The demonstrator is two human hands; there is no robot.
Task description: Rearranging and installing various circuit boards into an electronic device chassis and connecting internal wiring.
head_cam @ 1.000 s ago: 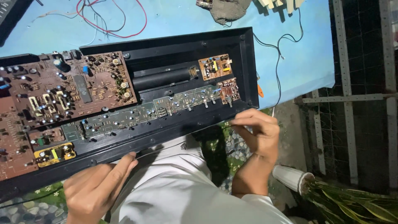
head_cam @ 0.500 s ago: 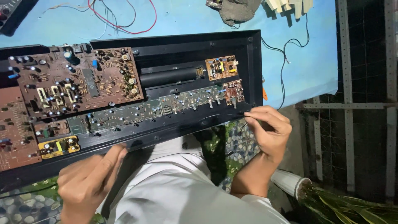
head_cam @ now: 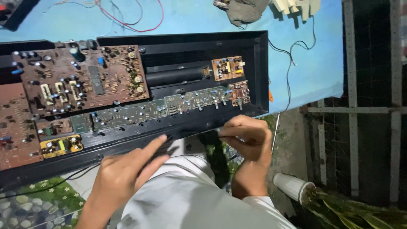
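A long black casing (head_cam: 259, 63) lies open across a blue table (head_cam: 316, 63), its front edge over my lap. Inside are a large brown circuit board (head_cam: 85, 80), a long green board (head_cam: 169, 106), a small orange board (head_cam: 227, 68) and a black cylinder (head_cam: 176, 76). My left hand (head_cam: 127, 169) reaches up from below, fingers stretched out, their tips on the casing's front rim. My right hand (head_cam: 248, 138) is at the rim farther right, below the green board's end, fingers curled and pinched on the edge. What lies between the fingertips is hidden.
Red and black wires (head_cam: 140, 25) and a grey cloth (head_cam: 246, 10) lie on the table's far side. A thin black cable (head_cam: 290, 72) trails off the casing's right end. A metal grille (head_cam: 352, 110) stands on the right, with a white pot and plant (head_cam: 292, 186) below it.
My left hand has slid up and right until its fingertips reach the casing's front rim. My right hand has stayed at the rim, its fingers curling tighter.
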